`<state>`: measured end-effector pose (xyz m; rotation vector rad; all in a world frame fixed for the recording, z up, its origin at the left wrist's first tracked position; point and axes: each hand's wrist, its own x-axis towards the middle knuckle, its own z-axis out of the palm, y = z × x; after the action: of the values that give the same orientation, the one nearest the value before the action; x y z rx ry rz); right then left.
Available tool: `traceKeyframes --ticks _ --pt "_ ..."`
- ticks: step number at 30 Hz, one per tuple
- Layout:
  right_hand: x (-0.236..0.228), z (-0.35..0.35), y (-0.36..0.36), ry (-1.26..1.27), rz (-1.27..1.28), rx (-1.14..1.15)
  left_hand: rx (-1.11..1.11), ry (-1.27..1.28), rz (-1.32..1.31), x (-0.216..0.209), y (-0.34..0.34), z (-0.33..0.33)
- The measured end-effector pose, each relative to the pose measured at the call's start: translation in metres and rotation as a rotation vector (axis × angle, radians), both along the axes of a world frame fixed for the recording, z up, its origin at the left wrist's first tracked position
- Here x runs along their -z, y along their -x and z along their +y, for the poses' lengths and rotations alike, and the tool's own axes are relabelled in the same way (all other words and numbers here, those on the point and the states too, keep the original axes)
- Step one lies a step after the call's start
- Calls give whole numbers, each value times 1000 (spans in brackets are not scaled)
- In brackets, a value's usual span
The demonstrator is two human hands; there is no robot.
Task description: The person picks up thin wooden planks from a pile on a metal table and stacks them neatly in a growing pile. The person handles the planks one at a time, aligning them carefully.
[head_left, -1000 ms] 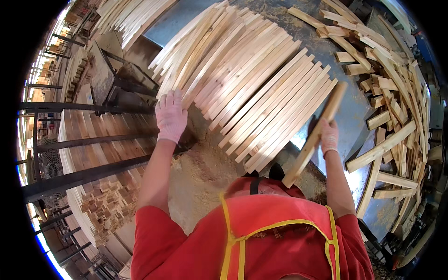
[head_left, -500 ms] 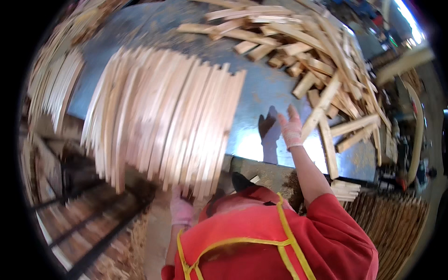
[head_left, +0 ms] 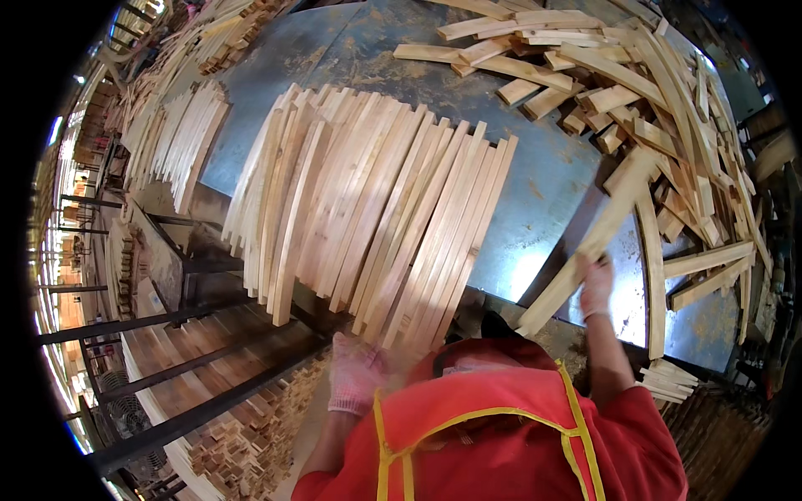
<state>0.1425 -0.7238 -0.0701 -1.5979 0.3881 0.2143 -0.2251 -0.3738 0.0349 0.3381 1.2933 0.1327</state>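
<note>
My right hand [head_left: 596, 285], in a pale pink knit glove, is closed around a long wooden strip [head_left: 555, 294]. The strip slants from the loose heap down to the table's near edge, and the part by my hand is blurred. My left hand [head_left: 355, 377], gloved the same way, is beside the near ends of a wide row of wooden strips [head_left: 368, 200]. Blur hides its fingertips, so I cannot tell whether it grips any of them. The row lies side by side on the metal table [head_left: 535, 175], its near ends sticking out past the edge.
A tangled heap of wooden strips [head_left: 614, 96] covers the table's right and far side. Another bundle of strips [head_left: 171, 138] stands at the left. Dark metal bars [head_left: 192, 317] cross the lower left above stacked wood [head_left: 242, 442]. Sawdust speckles the tabletop.
My right hand, previously open above the table beside the heap, has closed on a wooden strip and drawn it nearer. The whole view has shifted leftward. My left hand stays by the row's near ends.
</note>
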Motion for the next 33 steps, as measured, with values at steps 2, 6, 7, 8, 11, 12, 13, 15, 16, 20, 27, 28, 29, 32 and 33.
traceKeyframes --ticks 2,6,7,8,11,12,13,15,16,20,27,28,29,32,33 --pt "24 33 48 98 41 -103 -9 -6 -74 -36 -28 5" --pt "-13 128 91 590 -159 -650 430 -209 -102 -47 -81 38" --pt "-16 142 90 419 -58 -707 581 -279 -89 -46 -95 52" --pt "-22 150 85 268 14 -729 742 -339 -87 -40 -109 64" --pt "-31 157 73 0 44 -706 1393 -740 -61 -30 -159 58" --pt "-27 153 70 32 22 -647 1550 -849 91 -39 -180 45" --pt "-28 150 66 59 -1 -590 1538 -967 111 -33 -178 43" --pt "-38 144 53 43 82 -614 1347 -1178 11 -4 -155 50" --pt "-40 148 56 62 91 -635 1290 -1042 -174 -4 -141 64" --pt "-61 181 71 32 32 -726 1342 -1364 162 -19 -83 97" --pt "-48 115 34 213 -260 -743 1452 -1993 959 37 -32 203" --pt "-51 93 16 280 -83 -657 1441 -1975 1033 42 -30 205" --pt "-32 63 -4 319 -191 -436 1359 -1919 979 36 -38 201" --pt "2 -46 -67 -145 -183 154 1419 -1833 1100 29 -47 192" --pt "10 -87 -89 -305 -191 311 1490 -1813 1183 28 -50 188"
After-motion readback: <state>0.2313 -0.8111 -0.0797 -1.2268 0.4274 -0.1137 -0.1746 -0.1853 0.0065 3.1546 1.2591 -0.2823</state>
